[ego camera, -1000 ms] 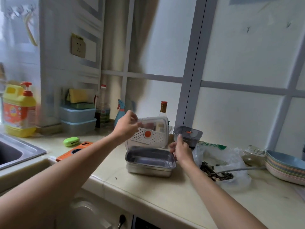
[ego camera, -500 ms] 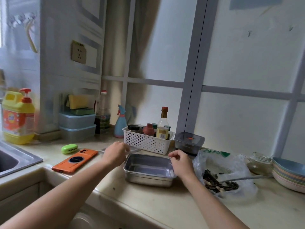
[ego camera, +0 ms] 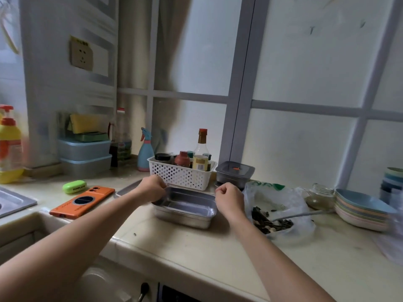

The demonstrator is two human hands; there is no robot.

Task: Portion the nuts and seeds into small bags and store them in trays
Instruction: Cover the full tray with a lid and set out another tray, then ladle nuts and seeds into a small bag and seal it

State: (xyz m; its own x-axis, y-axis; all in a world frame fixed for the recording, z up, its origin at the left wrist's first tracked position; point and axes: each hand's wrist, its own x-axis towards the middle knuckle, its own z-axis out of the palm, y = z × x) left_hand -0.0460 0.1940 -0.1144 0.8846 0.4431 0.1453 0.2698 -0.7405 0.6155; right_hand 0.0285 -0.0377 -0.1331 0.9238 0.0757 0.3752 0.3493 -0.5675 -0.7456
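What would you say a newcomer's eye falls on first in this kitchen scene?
Most likely the empty steel tray in the middle of the counter, with the left hand and right hand curled on its far corners. After that come the bright orange phone lying to the tray's left and the clear plastic bag of dark seeds to its right.

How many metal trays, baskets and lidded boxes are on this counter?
Metal tray: 1
White basket: 1
Pale lidded boxes, stacked: 2
Dark lidded box: 1
Total: 5
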